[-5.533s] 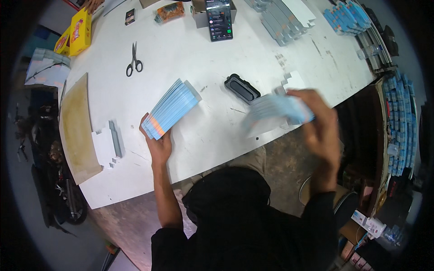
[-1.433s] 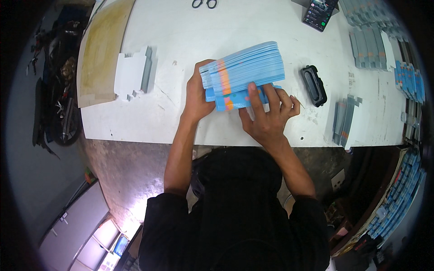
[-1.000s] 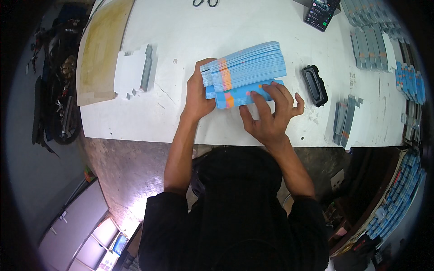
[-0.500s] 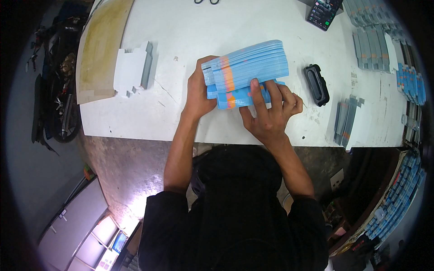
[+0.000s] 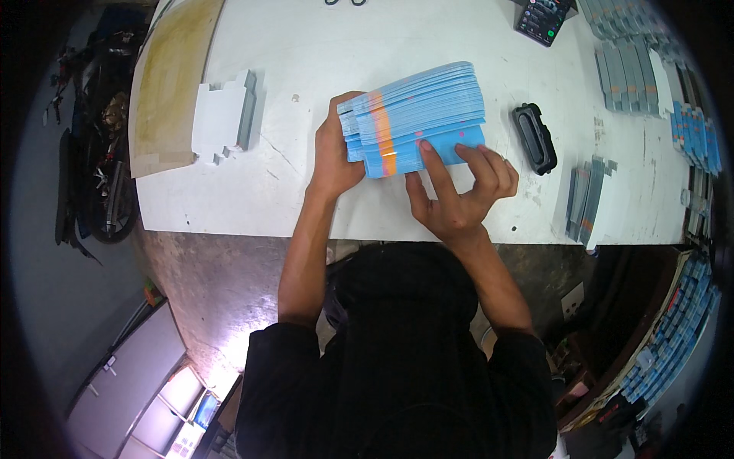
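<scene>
Head view: the blue stack [image 5: 420, 107] is running lengthwise left to right over the desk [image 5: 260, 200], right end farther off; the left hand [image 5: 332, 157] is clamping its left end, while the right hand [image 5: 457, 203], fingers [image 5: 436, 168] spread apart, is touching its near side.

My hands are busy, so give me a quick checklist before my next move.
1. Left hand holding the blue bundle: ok.
2. Right hand touching the bundle's near side: ok.
3. Bundle's left end flush: not ok, it is stepped.
4. Black case apart from both hands: ok.
5. Scissors wholly in view: not ok, cut off at top.
6. Number of pieces in the bundle: cannot tell, too tightly overlapped.
</scene>
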`<state>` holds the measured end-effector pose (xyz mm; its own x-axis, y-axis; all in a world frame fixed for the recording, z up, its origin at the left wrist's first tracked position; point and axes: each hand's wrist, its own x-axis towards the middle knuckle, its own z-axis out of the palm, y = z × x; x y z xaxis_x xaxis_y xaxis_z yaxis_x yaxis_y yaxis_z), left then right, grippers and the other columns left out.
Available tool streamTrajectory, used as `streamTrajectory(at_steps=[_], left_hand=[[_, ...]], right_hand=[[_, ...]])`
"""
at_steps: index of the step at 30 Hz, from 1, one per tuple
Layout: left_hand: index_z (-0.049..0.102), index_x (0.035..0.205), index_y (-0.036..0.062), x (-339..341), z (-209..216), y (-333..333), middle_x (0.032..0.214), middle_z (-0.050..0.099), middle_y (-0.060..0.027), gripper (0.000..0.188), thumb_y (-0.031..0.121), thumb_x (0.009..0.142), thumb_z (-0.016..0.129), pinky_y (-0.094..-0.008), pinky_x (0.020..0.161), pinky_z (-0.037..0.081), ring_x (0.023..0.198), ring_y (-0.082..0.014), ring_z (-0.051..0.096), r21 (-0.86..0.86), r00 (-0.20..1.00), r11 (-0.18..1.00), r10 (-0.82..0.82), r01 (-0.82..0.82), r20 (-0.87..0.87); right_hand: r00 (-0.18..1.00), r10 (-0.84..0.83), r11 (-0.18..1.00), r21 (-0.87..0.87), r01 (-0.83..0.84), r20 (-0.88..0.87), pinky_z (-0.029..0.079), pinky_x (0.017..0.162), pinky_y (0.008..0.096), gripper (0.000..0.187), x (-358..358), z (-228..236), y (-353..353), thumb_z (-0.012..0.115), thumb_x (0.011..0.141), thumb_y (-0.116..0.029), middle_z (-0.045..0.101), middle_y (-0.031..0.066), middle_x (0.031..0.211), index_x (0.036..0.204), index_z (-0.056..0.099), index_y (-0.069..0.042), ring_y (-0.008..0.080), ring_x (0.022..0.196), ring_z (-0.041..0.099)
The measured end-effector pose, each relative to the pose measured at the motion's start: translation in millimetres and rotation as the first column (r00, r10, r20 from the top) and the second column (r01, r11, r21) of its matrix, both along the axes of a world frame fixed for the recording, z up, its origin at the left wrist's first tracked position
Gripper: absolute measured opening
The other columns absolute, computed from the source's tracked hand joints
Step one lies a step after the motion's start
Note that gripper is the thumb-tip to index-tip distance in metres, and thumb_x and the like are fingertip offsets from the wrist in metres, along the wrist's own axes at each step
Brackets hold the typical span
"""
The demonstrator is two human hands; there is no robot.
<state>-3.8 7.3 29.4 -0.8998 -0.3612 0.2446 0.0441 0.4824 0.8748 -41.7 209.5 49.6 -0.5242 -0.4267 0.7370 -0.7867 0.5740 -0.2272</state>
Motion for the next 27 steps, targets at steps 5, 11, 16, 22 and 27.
streamTrajectory(at_steps=[5, 11, 16, 22, 27], left_hand=[[0.051, 0.133, 0.0050, -1.0, 5.6, 1.9, 0.115, 0.073, -0.0169, 0.064, 0.001, 0.078, 0.082, -0.0363, 0.088, 0.058, 0.104, -0.0299, 0.074, -0.005, 1.000, 1.000, -0.010, 0.010, 0.002], [0.051, 0.134, 0.0053, -0.1, 2.4, 1.2, 0.116, 0.073, -0.0166, 0.066, 0.000, 0.077, 0.083, -0.0360, 0.088, 0.058, 0.105, -0.0293, 0.074, 0.019, 1.000, 1.000, -0.009, 0.008, 0.007], [0.052, 0.134, 0.0058, 0.6, 1.9, 0.8, 0.116, 0.073, -0.0161, 0.066, -0.001, 0.076, 0.082, -0.0359, 0.088, 0.058, 0.105, -0.0293, 0.074, 0.027, 1.000, 1.000, -0.006, 0.006, 0.003], [0.052, 0.134, 0.0058, -0.4, 0.8, 0.4, 0.115, 0.073, -0.0163, 0.066, 0.001, 0.076, 0.083, -0.0365, 0.087, 0.058, 0.103, -0.0310, 0.074, 0.019, 1.000, 1.000, 0.002, -0.002, 0.008], [0.052, 0.133, 0.0058, 0.0, 0.1, -0.9, 0.115, 0.073, -0.0171, 0.065, 0.003, 0.077, 0.083, -0.0371, 0.087, 0.058, 0.103, -0.0322, 0.074, -0.006, 1.000, 1.000, -0.002, 0.002, 0.010]], right_hand=[[0.999, 0.030, 0.999, 0.039, -0.030, 0.019, 0.022, 0.103, 0.0513, 0.051, -9.1, -4.4, 0.5, 0.083, 0.082, -0.034, 0.062, 0.0072, 0.128, 0.127, 0.068, -0.017, 0.0251, 0.125, 0.051], [0.999, 0.006, 0.994, 0.110, -0.010, 0.036, 0.021, 0.097, 0.0496, 0.064, -8.1, -5.0, -1.4, 0.082, 0.081, -0.036, 0.063, 0.0088, 0.128, 0.137, 0.064, -0.013, 0.0262, 0.125, 0.045], [1.000, 0.000, 0.990, 0.139, -0.003, 0.019, 0.021, 0.095, 0.0496, 0.067, -6.9, -8.6, -3.2, 0.081, 0.080, -0.035, 0.063, 0.0111, 0.129, 0.140, 0.063, -0.011, 0.0288, 0.123, 0.043], [1.000, -0.004, 0.991, 0.134, 0.001, 0.025, 0.022, 0.095, 0.0496, 0.065, -5.9, -12.2, -2.0, 0.081, 0.082, -0.036, 0.063, 0.0118, 0.132, 0.139, 0.064, -0.012, 0.0291, 0.123, 0.044], [0.999, -0.001, 0.990, 0.141, -0.004, 0.035, 0.022, 0.095, 0.0493, 0.064, -5.2, -9.8, -0.7, 0.080, 0.083, -0.037, 0.064, 0.0118, 0.133, 0.139, 0.064, -0.011, 0.0288, 0.123, 0.044]])
